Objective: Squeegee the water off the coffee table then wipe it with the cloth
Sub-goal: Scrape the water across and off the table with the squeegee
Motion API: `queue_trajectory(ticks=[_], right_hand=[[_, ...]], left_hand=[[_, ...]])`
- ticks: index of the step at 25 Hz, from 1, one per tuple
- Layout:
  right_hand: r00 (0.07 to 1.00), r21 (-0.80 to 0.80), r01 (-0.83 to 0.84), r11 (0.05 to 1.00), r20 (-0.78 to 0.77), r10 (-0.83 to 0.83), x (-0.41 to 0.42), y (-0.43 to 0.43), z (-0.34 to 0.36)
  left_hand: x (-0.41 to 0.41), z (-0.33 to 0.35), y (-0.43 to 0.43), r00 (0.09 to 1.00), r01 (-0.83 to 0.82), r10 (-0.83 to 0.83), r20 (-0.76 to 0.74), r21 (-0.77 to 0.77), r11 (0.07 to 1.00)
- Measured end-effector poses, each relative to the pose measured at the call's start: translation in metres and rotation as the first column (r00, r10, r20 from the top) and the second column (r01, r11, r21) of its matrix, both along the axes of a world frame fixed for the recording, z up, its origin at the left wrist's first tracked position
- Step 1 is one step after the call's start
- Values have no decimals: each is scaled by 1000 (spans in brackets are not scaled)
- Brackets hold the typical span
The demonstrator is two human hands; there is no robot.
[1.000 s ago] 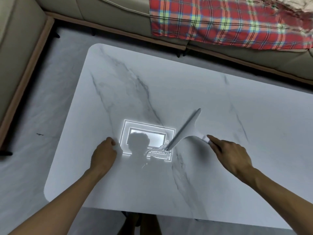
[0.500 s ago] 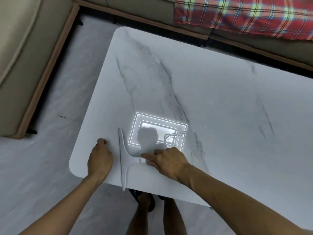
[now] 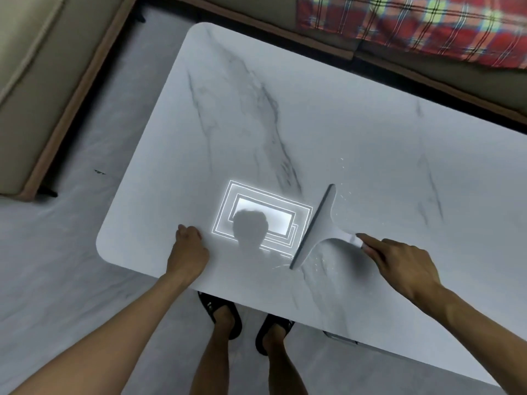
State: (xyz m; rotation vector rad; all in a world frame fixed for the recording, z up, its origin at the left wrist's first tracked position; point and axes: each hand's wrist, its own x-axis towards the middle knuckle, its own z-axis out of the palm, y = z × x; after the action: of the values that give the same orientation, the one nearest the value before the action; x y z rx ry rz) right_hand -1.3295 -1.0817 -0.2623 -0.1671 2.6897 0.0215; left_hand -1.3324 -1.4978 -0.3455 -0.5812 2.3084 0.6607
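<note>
The white marble coffee table (image 3: 356,132) fills the middle of the view. A pale squeegee (image 3: 316,226) lies with its blade on the tabletop, slanting from upper right to lower left. My right hand (image 3: 399,260) grips its handle from the right. Small water droplets (image 3: 339,195) glint beside the blade. My left hand (image 3: 186,252) rests as a loose fist on the table near its front edge. No cloth is in view.
A beige sofa (image 3: 37,81) stands to the left and another along the back carries a red plaid blanket (image 3: 427,21). A ceiling light's reflection (image 3: 262,220) shines on the tabletop. My feet in black sandals (image 3: 222,312) stand at the table's near edge.
Half a second ago the squeegee was at the table's left near my left hand; it now sits further right, past the light reflection. My left hand has stayed in place.
</note>
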Motion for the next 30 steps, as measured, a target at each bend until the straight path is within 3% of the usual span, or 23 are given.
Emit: queue_trajectory(ticks=[3, 5, 9, 12, 14, 20, 25, 30], right_hand=[[999, -19, -37, 999, 8, 38, 5, -10, 9], [983, -126, -175, 977, 25, 179, -2, -51, 8], [839, -330, -491, 806, 69, 540, -24, -181, -10], [732, -358, -612, 705, 79, 676, -35, -272, -30], [715, -326, -647, 690, 58, 697, -45, -310, -42], [836, -316, -520, 793, 4, 549, -69, -301, -56], [969, -259, -240, 936, 4, 249, -49, -193, -50], [997, -93, 54, 994, -43, -58, 4, -77, -25]], left_hand=[[9, 9, 6, 996, -70, 73, -56, 62, 996], [17, 14, 2, 980, -173, 179, -89, 68, 982], [37, 21, -42, 887, -429, 425, -180, 15, 903], [52, 19, -83, 865, -471, 448, -228, -59, 880], [55, 15, -101, 878, -447, 419, -230, -83, 891], [46, 3, -101, 916, -371, 367, -160, 7, 929], [32, -7, -74, 974, -192, 202, -100, 101, 976], [21, -17, -36, 999, 9, -3, -41, 136, 991]])
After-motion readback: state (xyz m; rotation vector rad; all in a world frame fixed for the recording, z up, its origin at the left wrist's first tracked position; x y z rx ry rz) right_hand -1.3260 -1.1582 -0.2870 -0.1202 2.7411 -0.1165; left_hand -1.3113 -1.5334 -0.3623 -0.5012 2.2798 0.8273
